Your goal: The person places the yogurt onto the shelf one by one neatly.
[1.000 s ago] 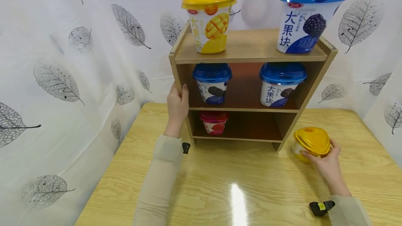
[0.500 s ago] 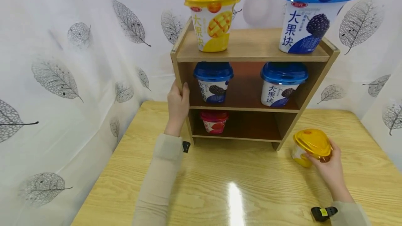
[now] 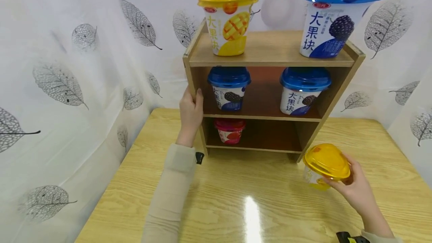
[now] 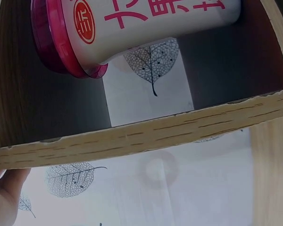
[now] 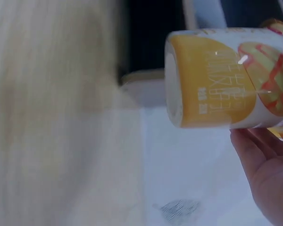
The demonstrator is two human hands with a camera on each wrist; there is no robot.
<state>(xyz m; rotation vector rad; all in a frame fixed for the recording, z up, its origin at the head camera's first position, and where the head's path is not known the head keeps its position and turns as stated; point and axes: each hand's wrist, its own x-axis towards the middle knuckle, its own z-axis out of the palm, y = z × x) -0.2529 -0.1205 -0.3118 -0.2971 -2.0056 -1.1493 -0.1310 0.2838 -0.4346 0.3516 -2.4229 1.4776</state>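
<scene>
My right hand (image 3: 356, 185) grips a yogurt cup with a yellow lid (image 3: 327, 160), just right of the shelf's front leg. In the right wrist view this yogurt cup (image 5: 212, 80) shows its mango print and its bare base, held off the table. On the other side, my left hand (image 3: 191, 110) holds the left side panel of a small wooden shelf (image 3: 270, 64), thumb on the near side and the other fingers hidden behind. Below that hand's level, a pink-lidded yogurt cup (image 3: 230, 130) stands on the bottom board; the left wrist view shows the pink-lidded cup (image 4: 127, 28) up close.
On the top board stand a yellow-lidded cup (image 3: 227, 18) and a blue-lidded cup (image 3: 339, 14). Two more blue-lidded cups, one left (image 3: 229, 88) and one right (image 3: 302, 91), occupy the middle board. A leaf-print curtain (image 3: 84, 66) surrounds the wooden table (image 3: 216, 194).
The right hand has lifted the yellow-lidded yogurt cup off the table and brought it left, nearer the shelf. The left hand keeps its place on the side panel.
</scene>
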